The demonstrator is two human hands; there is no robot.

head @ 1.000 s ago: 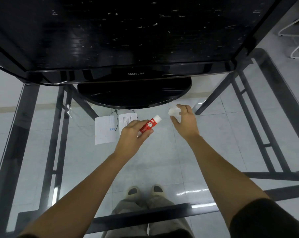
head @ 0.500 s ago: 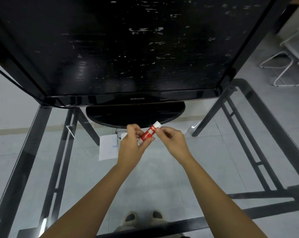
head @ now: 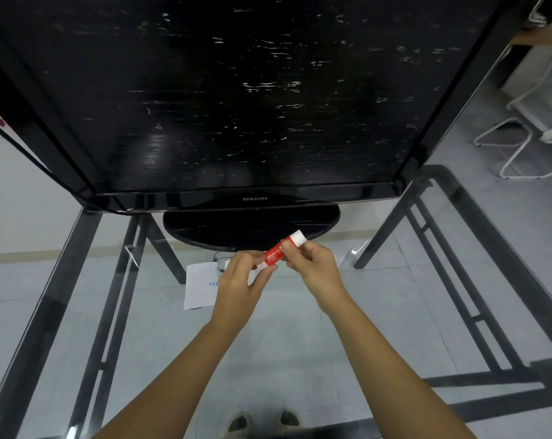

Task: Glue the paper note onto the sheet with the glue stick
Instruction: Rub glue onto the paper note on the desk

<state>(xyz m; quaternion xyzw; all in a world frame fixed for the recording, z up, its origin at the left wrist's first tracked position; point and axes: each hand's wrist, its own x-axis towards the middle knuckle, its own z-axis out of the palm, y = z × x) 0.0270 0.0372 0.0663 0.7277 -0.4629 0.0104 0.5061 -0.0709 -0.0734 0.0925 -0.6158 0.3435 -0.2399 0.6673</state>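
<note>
Glue stick (head: 279,252) pinched between both hands' fingertips — seemingly capped.

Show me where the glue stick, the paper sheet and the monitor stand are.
glue stick (head: 276,254), head view, red label.
paper sheet (head: 200,288), head view, white middle.
monitor stand (head: 236,228), head view, black base.

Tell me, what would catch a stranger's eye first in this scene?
The huge black Samsung screen fills the top of the view, standing on a glass table through which the floor tiles show. Just in front of its stand, the left hand and the right hand hold a small red glue stick between them, its white cap pointing up and to the right. A white sheet lies on the glass just left of the hands.
</note>
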